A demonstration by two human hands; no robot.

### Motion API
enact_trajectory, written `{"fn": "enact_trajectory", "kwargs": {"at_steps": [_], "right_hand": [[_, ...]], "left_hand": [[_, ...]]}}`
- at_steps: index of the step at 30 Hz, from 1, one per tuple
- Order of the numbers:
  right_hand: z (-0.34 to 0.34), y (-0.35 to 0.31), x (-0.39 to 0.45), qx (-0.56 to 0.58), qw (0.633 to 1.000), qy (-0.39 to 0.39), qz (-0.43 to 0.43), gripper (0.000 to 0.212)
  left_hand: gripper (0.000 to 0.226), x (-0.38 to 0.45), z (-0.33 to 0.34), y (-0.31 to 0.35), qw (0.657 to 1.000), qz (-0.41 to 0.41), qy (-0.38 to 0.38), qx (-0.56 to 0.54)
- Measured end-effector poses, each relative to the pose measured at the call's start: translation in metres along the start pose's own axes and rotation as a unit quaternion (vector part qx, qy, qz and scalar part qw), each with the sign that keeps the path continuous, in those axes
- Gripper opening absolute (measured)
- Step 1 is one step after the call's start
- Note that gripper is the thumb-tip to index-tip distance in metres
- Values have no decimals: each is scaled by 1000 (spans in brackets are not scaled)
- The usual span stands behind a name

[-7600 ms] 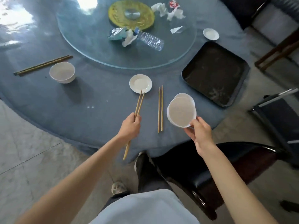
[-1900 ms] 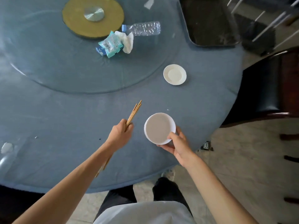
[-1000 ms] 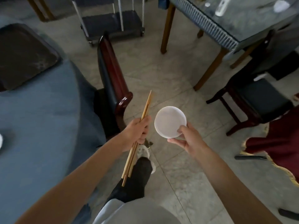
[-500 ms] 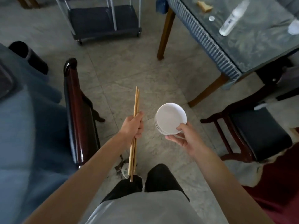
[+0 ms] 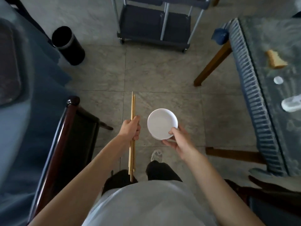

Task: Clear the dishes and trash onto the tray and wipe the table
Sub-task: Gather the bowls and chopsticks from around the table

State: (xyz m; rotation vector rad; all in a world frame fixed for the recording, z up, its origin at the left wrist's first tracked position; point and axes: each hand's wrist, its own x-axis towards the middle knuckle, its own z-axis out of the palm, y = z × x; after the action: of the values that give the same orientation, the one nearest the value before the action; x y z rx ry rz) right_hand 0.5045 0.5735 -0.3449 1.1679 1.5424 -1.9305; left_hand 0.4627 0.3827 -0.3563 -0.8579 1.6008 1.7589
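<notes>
the person stands over a grey tiled floor (image 5: 162, 75), both bare arms reaching forward. the left hand (image 5: 131, 130) is curled into a fist around a bundle of wooden chopsticks (image 5: 132, 108), which run nearly straight away from the body, tips pointing forward and the back ends hanging below the fist toward the dark trousers. the right hand (image 5: 176, 141) pinches the near rim of a white bowl (image 5: 161, 123), thumb on top of the rim and fingers underneath; a second white rim shows just under it, so the bowl seems to sit on a stacked dish. bowl and chopsticks are held in the air just beside each other, not touching.

to the left lies the blue-clothed worktop (image 5: 14, 128), with a dark tray (image 5: 8, 66) blurred at its edge and a dark wooden chair (image 5: 65, 137) pushed against it. a black cylindrical bin (image 5: 68, 45) stands on the floor beyond. ahead is a grey trolley (image 5: 154, 23) with metal posts. at the right is a second table (image 5: 268, 95) carrying a few blurred small items.
</notes>
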Motion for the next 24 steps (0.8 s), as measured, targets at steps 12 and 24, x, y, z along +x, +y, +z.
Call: {"fn": "enact_trajectory", "kwargs": {"at_steps": [12, 24], "right_hand": [[149, -192, 149, -144, 983, -116, -8, 43], [373, -334, 207, -216, 945, -246, 6, 38]], "left_hand": [[34, 113, -45, 168, 977, 41, 97, -185], [29, 180, -171, 331, 929, 74, 176, -318]]}}
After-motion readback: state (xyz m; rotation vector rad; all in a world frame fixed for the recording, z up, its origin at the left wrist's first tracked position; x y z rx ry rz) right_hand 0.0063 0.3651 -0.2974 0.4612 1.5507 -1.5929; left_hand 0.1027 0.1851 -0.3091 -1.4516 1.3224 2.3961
